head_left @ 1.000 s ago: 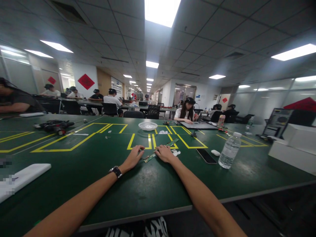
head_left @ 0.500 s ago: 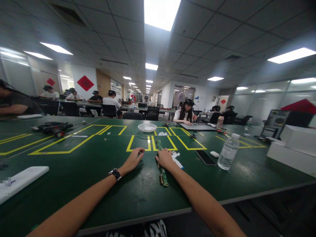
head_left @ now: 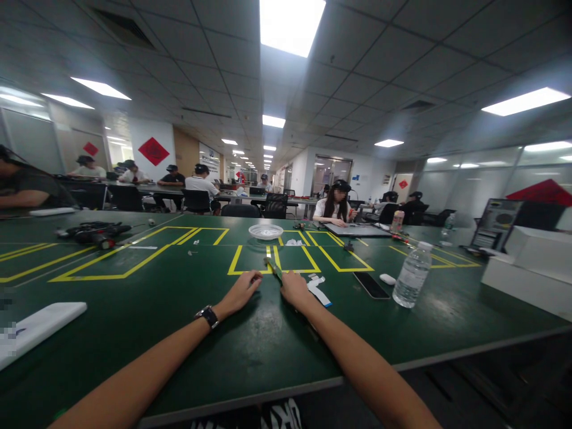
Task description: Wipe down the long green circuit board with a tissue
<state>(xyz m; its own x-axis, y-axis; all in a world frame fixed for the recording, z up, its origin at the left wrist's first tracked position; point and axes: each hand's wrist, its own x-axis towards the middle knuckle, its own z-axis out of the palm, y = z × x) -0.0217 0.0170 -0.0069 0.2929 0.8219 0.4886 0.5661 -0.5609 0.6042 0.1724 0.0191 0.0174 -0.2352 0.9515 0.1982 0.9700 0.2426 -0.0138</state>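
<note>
A narrow green circuit board [head_left: 274, 268] sticks out from under the fingers of my right hand [head_left: 295, 288], which is closed around its middle. Its far end points up and to the left, and my hand and forearm cover most of the rest. To the left, apart from the board, my left hand [head_left: 243, 288] hovers at or just over the green table [head_left: 250, 357], fingers loosely bent and nothing in them. A white flat ribbon cable [head_left: 320, 293] with a blue end lies just right of my right hand.
Beyond my hands, a clear round dish [head_left: 266, 231] stands near yellow tape outlines. On the right are a phone [head_left: 371, 285], a white earbud case [head_left: 387, 279], a water bottle [head_left: 413, 275] and white boxes [head_left: 527, 283]. A person [head_left: 337, 205] sits across the table.
The circuit board has turned in my right hand: its far end has swung left, and its near end has gone behind my forearm. My left hand has barely moved.
</note>
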